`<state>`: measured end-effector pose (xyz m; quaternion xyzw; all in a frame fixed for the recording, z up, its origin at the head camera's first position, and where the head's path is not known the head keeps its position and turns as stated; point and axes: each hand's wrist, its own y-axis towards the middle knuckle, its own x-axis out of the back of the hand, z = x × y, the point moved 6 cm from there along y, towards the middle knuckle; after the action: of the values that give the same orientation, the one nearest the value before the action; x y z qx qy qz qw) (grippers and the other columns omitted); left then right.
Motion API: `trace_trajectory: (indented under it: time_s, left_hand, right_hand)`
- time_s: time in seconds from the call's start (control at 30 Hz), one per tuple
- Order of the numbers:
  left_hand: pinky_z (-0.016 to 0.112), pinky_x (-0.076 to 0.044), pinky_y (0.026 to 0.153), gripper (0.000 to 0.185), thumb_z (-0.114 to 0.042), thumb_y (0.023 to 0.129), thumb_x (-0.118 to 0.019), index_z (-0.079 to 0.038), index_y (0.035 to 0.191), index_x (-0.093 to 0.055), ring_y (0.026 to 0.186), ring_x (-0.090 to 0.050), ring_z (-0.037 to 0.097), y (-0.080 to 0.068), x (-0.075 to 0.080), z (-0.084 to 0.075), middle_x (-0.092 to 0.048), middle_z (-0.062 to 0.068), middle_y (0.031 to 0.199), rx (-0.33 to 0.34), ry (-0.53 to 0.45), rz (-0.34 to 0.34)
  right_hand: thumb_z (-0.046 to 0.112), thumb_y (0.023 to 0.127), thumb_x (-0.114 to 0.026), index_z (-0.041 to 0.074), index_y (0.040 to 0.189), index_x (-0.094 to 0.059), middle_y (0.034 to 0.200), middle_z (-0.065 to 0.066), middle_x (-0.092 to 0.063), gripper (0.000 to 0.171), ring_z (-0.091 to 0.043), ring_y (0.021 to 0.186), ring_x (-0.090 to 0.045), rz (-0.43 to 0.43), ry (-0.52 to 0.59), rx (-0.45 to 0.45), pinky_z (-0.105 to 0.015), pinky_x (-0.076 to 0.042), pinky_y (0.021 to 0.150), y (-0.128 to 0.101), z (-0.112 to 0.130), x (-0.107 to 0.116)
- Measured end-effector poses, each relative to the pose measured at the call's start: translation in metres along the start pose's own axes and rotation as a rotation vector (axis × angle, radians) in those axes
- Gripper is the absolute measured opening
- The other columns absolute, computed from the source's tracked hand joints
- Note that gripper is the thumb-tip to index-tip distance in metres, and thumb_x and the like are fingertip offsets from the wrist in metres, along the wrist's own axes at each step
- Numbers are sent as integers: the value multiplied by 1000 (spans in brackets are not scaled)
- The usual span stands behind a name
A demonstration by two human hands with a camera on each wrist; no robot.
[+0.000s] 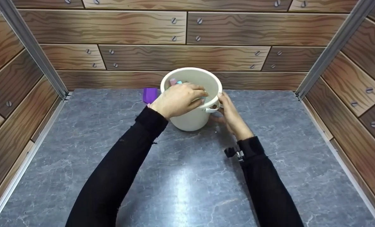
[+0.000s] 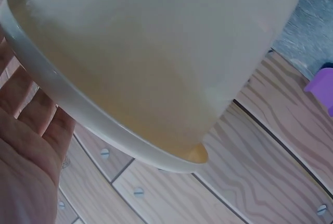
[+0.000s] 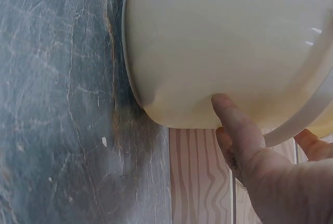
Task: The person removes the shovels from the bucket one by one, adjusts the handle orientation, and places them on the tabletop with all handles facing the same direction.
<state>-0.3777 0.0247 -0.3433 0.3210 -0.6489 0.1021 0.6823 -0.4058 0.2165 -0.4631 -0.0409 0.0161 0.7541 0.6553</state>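
Note:
A cream bucket (image 1: 187, 121) stands upright near the back wall, its pale handle joint (image 1: 212, 110) facing the right hand. My left hand (image 1: 182, 97) reaches over the rim with its fingertips down inside; in the left wrist view, its fingers (image 2: 36, 112) pass behind the rim. I cannot tell whether they hold anything. A pink piece (image 1: 173, 82) and a light blue piece (image 1: 179, 82) show inside the bucket beside that hand. My right hand (image 1: 233, 116) holds the bucket at its right side, one digit at the rim and a fingertip (image 3: 221, 101) against the outer wall.
A purple block-like object (image 1: 149, 95) lies left of the bucket, close to the back wall. Wood-patterned panels (image 1: 143, 56) surround the grey marbled surface (image 1: 181, 176) at the back and sides. Metal posts (image 1: 32, 47) stand at the back corners.

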Motion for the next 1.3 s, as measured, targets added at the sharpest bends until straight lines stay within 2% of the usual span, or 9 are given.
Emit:
trace_trajectory:
  time_s: [0.33,0.6,0.83,1.03,1.3]
  left_hand:
    - [49,-69,113,33,-24,119,-68,-9,146,-81,131,-82,32,0,3,8,-84,10,141,81,-27,-26]
    - [53,-70,106,28,-19,114,-74,-8,140,-80,123,-84,36,0,6,14,-85,12,132,131,4,-64]
    - [51,-68,110,28,-13,111,-79,-8,138,-79,124,-83,35,-2,7,18,-85,13,134,178,-34,-47]
    - [50,-69,107,25,-4,108,-81,-7,133,-79,124,-83,35,-1,7,18,-86,13,132,213,-64,-33]
    - [48,-71,101,27,0,106,-80,-7,132,-83,123,-84,32,4,5,15,-87,12,132,247,-67,-6]
  right_hand:
    - [46,122,-35,17,190,-11,189,-27,-21,77,-54,179,-27,0,-1,2,-84,-34,139,-1,0,1]
    - [46,122,-36,17,189,-13,188,-28,-22,77,-55,179,-28,-2,2,2,-83,-35,139,0,0,0]
    - [45,122,-36,16,189,-14,189,-28,-20,76,-57,180,-24,-4,-1,-4,-83,-34,140,-1,0,0]
    - [45,122,-36,15,188,-18,189,-28,-22,74,-56,179,-27,2,5,-2,-82,-35,139,-1,0,0]
    - [45,122,-36,15,187,-20,189,-27,-23,73,-55,178,-29,0,9,1,-83,-35,138,-2,1,0]
